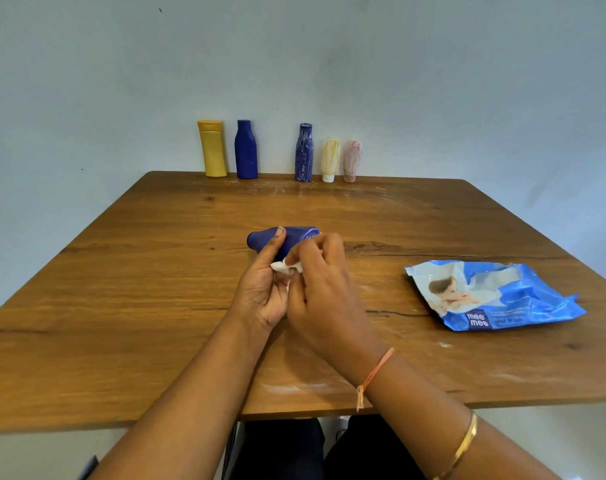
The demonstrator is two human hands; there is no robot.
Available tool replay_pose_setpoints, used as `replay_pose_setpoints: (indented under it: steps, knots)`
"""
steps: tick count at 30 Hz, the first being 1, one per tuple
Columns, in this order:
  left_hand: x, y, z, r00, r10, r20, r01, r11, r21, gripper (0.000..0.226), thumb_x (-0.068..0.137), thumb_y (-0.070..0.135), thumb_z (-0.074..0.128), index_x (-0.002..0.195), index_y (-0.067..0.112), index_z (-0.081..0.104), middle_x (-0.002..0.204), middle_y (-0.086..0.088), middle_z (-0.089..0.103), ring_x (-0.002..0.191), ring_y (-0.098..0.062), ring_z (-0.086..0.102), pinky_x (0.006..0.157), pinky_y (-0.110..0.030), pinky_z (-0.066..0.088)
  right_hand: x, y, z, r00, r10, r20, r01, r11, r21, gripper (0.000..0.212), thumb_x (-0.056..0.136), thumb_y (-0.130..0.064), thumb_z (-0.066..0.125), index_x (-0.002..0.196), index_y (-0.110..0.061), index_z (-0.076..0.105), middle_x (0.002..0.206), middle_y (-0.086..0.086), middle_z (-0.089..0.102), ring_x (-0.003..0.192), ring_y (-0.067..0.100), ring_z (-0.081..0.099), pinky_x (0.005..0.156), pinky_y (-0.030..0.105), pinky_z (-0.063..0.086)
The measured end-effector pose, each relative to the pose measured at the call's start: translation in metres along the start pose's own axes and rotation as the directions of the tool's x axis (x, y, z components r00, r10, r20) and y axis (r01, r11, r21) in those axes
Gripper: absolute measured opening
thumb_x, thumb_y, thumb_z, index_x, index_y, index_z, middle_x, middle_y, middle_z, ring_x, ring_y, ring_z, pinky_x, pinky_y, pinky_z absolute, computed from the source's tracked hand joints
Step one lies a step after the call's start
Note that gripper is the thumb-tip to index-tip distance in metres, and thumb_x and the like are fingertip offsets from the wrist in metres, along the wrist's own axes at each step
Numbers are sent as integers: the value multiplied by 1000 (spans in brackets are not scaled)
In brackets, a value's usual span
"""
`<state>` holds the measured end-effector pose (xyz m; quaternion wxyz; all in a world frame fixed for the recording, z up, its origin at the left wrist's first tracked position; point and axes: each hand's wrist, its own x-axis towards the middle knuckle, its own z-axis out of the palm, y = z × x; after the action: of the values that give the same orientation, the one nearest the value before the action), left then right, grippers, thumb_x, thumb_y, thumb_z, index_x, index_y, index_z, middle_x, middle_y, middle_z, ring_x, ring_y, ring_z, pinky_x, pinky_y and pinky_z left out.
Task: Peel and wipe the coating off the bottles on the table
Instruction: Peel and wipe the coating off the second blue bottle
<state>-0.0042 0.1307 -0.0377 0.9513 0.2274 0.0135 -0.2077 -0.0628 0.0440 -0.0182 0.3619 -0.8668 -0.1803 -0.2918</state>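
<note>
A dark blue bottle [296,237] lies on its side over the middle of the wooden table [156,271], cap end to the left. My left hand [263,285] grips it from below, thumb on its top. My right hand [320,282] pinches a crumpled white wipe [282,266] against the bottle's near side. Along the far edge stand a clean yellow bottle [212,148] and a clean blue bottle [246,149]. Right of them are a blue bottle streaked with white coating [304,153], a coated yellow tube [330,160] and a coated pink tube [352,161].
A blue pack of wet wipes [495,294] lies flat on the right side of the table. White smears of residue mark the wood near the front edge [294,388] and along the back. A pale wall rises right behind the bottles.
</note>
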Motion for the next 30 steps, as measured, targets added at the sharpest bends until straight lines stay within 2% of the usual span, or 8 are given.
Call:
replay_pose_setpoints:
  steps: [2, 5, 8, 12, 15, 18, 23, 30]
  knots:
    - [0, -1, -1, 1000, 9, 7, -9, 1000, -9, 30, 86, 26, 57, 103, 2, 60, 86, -12, 69, 81, -19, 69, 74, -30, 58, 9, 2, -2, 1000, -5, 8, 6, 1000, -23, 19, 81, -10, 41, 94, -5, 53, 98, 5, 40, 80, 17, 47, 68, 19, 40]
    - [-1, 0, 1, 997, 79, 9, -78, 997, -28, 28, 86, 17, 55, 108, 0, 56, 97, -17, 67, 91, -22, 67, 84, -32, 54, 26, 11, -12, 1000, 27, 5, -27, 999, -30, 17, 81, -4, 48, 98, -5, 51, 101, 3, 36, 86, 15, 44, 68, 10, 34]
    - [-2, -1, 5, 991, 137, -8, -137, 991, 11, 36, 87, 16, 53, 117, -3, 51, 108, -21, 64, 99, -25, 64, 89, -34, 50, 33, 21, -17, 998, 46, -45, -50, 994, -93, 18, 81, 1, 47, 98, -5, 50, 101, 3, 36, 85, 17, 45, 70, 15, 34]
    - [-3, 1, -1, 997, 74, -4, -74, 997, -22, 56, 83, 21, 60, 132, -1, 44, 114, -20, 61, 107, -25, 60, 92, -36, 50, 9, 17, -8, 991, -131, 15, 132, 973, -189, 16, 78, -4, 44, 91, -3, 53, 94, 9, 46, 78, 19, 48, 69, 26, 45]
    - [-4, 0, -3, 1000, -13, -9, 13, 1000, -9, 54, 85, 27, 62, 129, -1, 49, 112, -15, 62, 107, -22, 61, 90, -33, 53, 4, 7, -2, 979, -195, 54, 201, 966, -160, 23, 77, -13, 39, 87, -2, 56, 89, 13, 50, 74, 23, 52, 66, 29, 47]
    - [-4, -5, 1, 998, 60, -19, -60, 998, 16, 25, 86, 20, 55, 103, 1, 59, 88, -13, 69, 81, -18, 69, 73, -28, 58, 23, 6, -13, 994, -103, 37, 106, 991, -80, 14, 80, -2, 45, 90, -2, 55, 93, 4, 41, 80, 16, 45, 68, 14, 36]
    - [-5, -5, 6, 993, 118, 17, -118, 993, -5, 36, 85, 16, 53, 116, -2, 51, 101, -20, 67, 87, -22, 69, 79, -30, 55, 35, 26, -28, 999, 37, -22, -39, 990, -134, 16, 84, 1, 50, 98, -7, 51, 102, 1, 39, 85, 12, 43, 66, 9, 33]
    - [-2, -6, -2, 1000, -5, -6, 5, 999, 41, 40, 89, 27, 57, 119, 0, 54, 110, -13, 59, 101, -20, 61, 94, -29, 50, 1, 9, -4, 968, -251, -19, 243, 949, -201, 13, 81, -7, 46, 85, -1, 56, 89, 13, 50, 73, 19, 48, 65, 24, 43]
